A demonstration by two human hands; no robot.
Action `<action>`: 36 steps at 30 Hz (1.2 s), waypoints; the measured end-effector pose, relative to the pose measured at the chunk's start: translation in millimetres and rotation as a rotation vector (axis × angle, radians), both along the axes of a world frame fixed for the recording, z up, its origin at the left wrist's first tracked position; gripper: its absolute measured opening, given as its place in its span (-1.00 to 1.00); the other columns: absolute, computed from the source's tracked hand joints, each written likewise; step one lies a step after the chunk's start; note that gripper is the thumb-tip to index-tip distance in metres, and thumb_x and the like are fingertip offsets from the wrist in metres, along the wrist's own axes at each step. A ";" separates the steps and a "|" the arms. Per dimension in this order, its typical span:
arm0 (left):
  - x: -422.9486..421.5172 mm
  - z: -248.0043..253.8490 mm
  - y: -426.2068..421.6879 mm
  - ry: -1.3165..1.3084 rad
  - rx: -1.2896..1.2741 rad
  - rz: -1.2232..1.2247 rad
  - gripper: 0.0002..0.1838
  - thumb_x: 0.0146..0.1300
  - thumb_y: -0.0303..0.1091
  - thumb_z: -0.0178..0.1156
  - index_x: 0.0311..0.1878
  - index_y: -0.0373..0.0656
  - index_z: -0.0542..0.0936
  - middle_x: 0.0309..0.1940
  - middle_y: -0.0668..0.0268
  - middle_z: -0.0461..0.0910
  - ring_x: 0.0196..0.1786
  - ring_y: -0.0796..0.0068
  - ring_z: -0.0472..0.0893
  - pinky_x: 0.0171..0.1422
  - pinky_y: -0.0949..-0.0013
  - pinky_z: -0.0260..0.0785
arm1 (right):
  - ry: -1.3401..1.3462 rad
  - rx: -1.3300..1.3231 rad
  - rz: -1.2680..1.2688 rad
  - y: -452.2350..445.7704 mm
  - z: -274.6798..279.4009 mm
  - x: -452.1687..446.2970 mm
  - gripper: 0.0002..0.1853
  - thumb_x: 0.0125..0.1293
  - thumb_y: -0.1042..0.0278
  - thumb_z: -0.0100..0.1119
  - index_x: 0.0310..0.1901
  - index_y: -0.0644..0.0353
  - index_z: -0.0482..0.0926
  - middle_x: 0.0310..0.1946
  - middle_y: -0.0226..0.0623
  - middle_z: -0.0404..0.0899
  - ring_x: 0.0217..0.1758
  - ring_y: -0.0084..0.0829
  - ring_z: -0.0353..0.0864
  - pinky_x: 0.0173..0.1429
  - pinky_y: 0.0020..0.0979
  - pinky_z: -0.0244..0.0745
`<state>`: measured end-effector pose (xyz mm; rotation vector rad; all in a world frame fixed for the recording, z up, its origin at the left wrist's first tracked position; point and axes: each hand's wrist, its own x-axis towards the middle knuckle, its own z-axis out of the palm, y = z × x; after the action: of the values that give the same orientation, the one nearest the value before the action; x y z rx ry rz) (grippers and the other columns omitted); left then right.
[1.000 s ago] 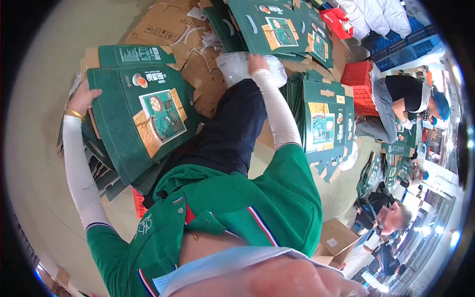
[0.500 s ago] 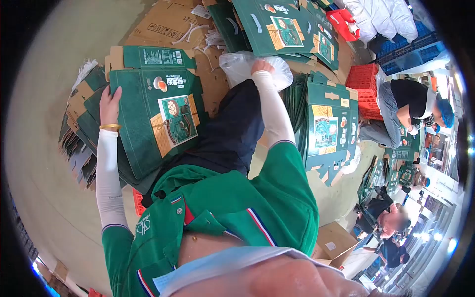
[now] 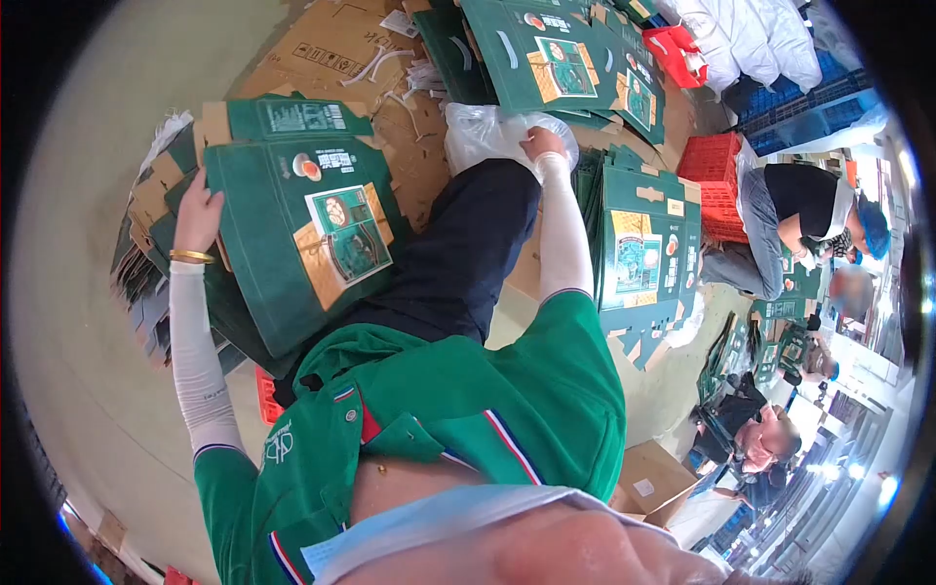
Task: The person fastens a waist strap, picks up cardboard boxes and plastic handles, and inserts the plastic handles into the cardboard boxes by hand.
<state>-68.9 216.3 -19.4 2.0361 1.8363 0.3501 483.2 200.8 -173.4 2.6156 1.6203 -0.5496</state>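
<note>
Left hand [image 3: 199, 216]: has shifted slightly outward since half a second ago, and the card beside it has slid a little the same way; the other hand has moved a bit to the right.
Left fingers: at the outer edge of the card, thumb near the rim; whether they pinch it, I cannot tell.
Right hand [image 3: 542, 146]: fingers curled down on a clear plastic bag [image 3: 478, 132]; their tips are hidden, so I cannot tell how firmly they close.
Flat green box [image 3: 258, 229]: unfolded printed card, lying tilted between the left hand and the dark trousers [image 3: 478, 244], on top of a pile [image 3: 156, 205] of similar pieces.
Handling: probably light and fairly stiff, but liable to bend if lifted by one corner; the smooth print may slip, and the cut flaps could crease or catch.
Best hold: likely the long outer edge, thumb above and fingers beneath, clear of the narrow tabs.
Plastic bag: looks thin, limp and slippery; gathering a fold should hold better than pressing flat.
Right-hand stack [image 3: 636, 239]: more green card beside the right forearm.
Brown cardboard [image 3: 317, 44]: spread beyond the knees, with loose white strips [image 3: 374, 66] on it.
Farther right: a red crate [image 3: 710, 185] near another person [image 3: 801, 203] bending forward.
</note>
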 end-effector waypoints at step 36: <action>-0.8 -1.8 -52.5 0.388 0.369 0.133 -0.48 0.03 -0.20 0.16 0.06 -0.23 0.36 -0.07 0.08 0.44 -0.08 0.15 0.45 0.03 0.28 0.26 | -0.023 0.151 0.070 -13.7 8.5 -13.5 -0.48 0.04 -0.09 -0.07 -0.10 0.16 0.47 -0.14 -0.13 0.51 -0.04 -0.19 0.46 0.11 0.00 0.11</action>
<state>-69.7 163.8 -21.3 2.3635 2.2885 0.3735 469.7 187.1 -164.9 2.6441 1.8061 -0.4081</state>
